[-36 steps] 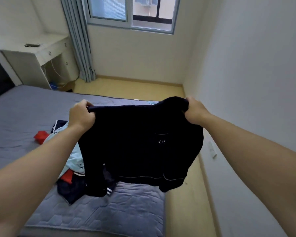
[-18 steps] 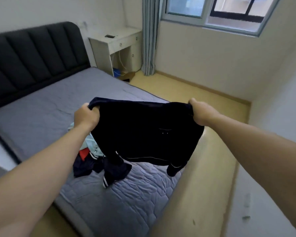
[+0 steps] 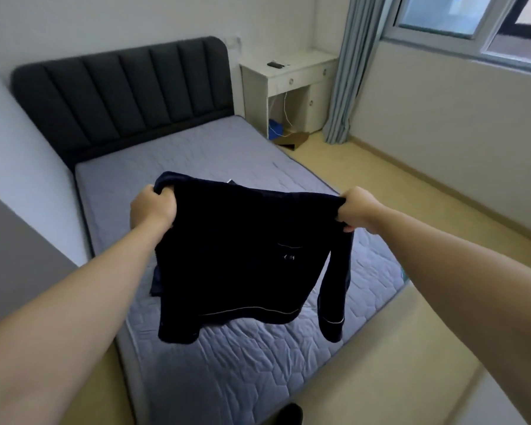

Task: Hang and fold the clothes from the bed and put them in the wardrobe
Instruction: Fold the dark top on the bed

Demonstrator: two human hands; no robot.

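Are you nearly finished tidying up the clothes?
Not nearly. Nothing in view looks folded or hung yet. In hand: the left hand and right hand grip a dark top by its shoulders, spread out above the bed. Left: fold or hang it, put it away, then deal with the dark cloth peeking out behind it.

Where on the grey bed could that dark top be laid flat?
Bare grey quilted mattress lies between the padded dark headboard and the held navy top, and again below its hem at the foot. Behind the top, other dark clothes peek out.
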